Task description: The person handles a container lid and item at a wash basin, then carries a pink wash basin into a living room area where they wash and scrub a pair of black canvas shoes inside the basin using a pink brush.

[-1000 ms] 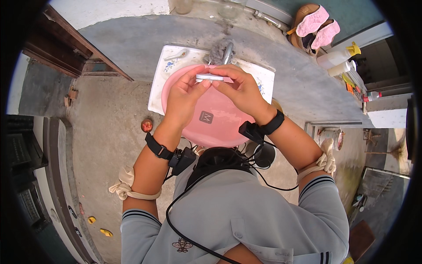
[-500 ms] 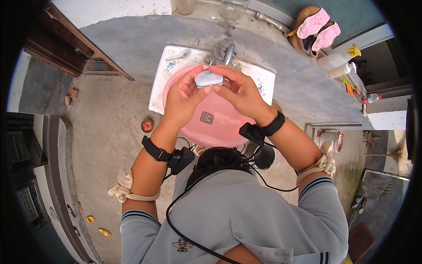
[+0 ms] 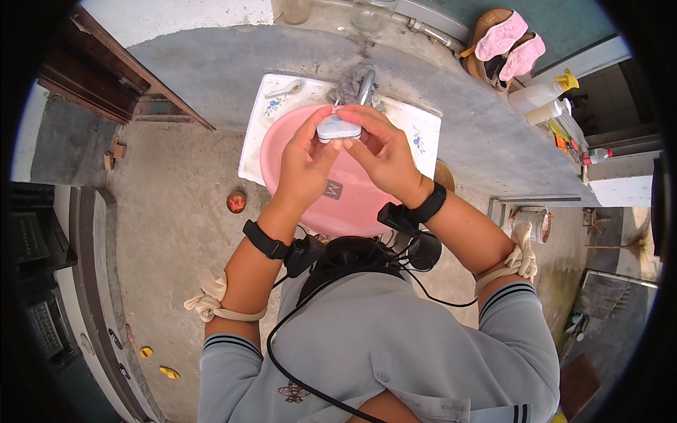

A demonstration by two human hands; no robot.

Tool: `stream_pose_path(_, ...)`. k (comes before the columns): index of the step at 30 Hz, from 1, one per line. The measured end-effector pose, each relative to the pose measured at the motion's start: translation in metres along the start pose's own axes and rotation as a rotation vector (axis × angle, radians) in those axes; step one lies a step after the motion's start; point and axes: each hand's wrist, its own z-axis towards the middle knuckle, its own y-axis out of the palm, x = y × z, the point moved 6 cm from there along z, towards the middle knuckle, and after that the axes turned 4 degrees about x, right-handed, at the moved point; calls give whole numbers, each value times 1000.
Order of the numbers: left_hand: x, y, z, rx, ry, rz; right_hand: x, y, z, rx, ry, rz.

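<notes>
Both my hands grip a small white-and-pale-blue rounded case [image 3: 339, 127] above a pink plastic basin [image 3: 356, 211]. My left hand [image 3: 305, 151] holds its left end, fingers curled up to the top and thumb at the lower edge. My right hand [image 3: 377, 151] closes round the right end, with its thumb below. The basin rests in a white sink [image 3: 261, 127] with blue flower patterns. A white spoon-like item [image 3: 285, 89] lies at its back left corner. A metal tap [image 3: 366, 88] with grey material round it stands behind my hands.
Pink shoes [image 3: 499, 37], spray bottle [image 3: 537, 94] and small containers sit on the ledge [image 3: 423, 25] at back right. A round red object [image 3: 235, 201] and yellow slippers [image 3: 168, 371] are on the concrete floor [image 3: 162, 233]. A bucket [image 3: 532, 225] stands at right; a wooden door [image 3: 95, 84] is at left.
The case has tilted from edge-on to showing more of its top face, held in both hands. My left hand and forearm have shifted slightly rightward.
</notes>
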Motion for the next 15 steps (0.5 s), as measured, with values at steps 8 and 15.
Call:
stream_pose_path(8, 3, 4, -4, -31, 18, 196, 6, -8, -3, -77, 26, -253)
stream_pose_path(15, 1, 0, -3, 18, 54, 329, -3, 2, -4, -166, -204, -551)
